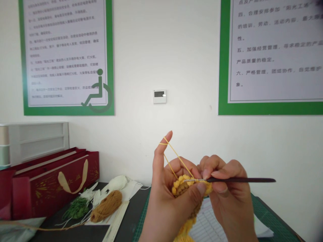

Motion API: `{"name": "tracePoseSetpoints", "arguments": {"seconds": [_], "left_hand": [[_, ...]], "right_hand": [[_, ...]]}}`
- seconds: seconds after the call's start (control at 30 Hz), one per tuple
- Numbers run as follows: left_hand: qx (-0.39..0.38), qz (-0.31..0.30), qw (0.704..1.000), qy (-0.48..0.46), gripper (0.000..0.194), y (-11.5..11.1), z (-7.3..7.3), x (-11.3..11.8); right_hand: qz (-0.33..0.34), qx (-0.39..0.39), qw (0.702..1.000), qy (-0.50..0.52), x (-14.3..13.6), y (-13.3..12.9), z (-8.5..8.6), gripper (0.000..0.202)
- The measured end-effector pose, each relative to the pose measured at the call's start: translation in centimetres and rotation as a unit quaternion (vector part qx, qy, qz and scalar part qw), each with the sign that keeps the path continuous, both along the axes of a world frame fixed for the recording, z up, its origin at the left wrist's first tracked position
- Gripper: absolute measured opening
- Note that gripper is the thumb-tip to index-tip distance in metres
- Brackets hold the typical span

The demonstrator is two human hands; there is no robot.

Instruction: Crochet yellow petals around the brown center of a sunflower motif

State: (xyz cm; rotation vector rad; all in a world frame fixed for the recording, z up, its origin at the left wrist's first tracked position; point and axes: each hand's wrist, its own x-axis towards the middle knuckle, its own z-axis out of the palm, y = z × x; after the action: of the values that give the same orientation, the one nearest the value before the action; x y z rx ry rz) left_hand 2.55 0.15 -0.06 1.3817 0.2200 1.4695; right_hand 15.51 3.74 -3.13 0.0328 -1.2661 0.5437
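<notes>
My left hand [174,195] pinches a yellow and brown crochet piece [181,185] between thumb and fingers. Its index finger points up, with yellow yarn [178,156] looped round it and running down to the work. In my right hand [228,191] is a crochet hook [248,180] with a dark handle, held almost level. The hook's metal shaft lies across the top of the piece, with yellow loops around it. More of the yellow part hangs below my left hand, partly hidden by it.
At left lie a brown yarn skein [107,205], green yarn [77,206] and white yarn [117,183] beside dark red gift bags [58,181]. A white drawer unit [41,139] stands behind. Printed sheets [209,222] rest on a green cutting mat [267,218] beneath my hands.
</notes>
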Motion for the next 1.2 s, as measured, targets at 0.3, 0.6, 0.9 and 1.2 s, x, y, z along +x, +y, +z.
{"name": "tracePoseSetpoints", "arguments": {"seconds": [0.3, 0.6, 0.9, 1.2], "left_hand": [[-0.004, -0.053, 0.999, -0.005, 0.115, -0.2, 0.0, -0.4], [0.017, -0.103, 0.994, -0.025, 0.122, -0.2, 0.0, -0.4], [0.039, -0.155, 0.987, 0.001, 0.123, 0.8, -0.5, -0.5], [0.019, -0.197, 0.98, 0.027, 0.115, 0.7, -0.6, -0.4]], "right_hand": [[0.105, -0.026, 0.994, 0.004, -0.7, -0.2, 0.0, 0.016], [0.172, -0.098, 0.98, 0.032, -1.3, -0.5, -0.3, 0.022], [0.141, -0.112, 0.983, 0.035, 0.0, -1.2, 0.0, 0.017], [0.04, -0.101, 0.994, 0.014, 1.2, -2.0, 0.0, 0.018]]}}
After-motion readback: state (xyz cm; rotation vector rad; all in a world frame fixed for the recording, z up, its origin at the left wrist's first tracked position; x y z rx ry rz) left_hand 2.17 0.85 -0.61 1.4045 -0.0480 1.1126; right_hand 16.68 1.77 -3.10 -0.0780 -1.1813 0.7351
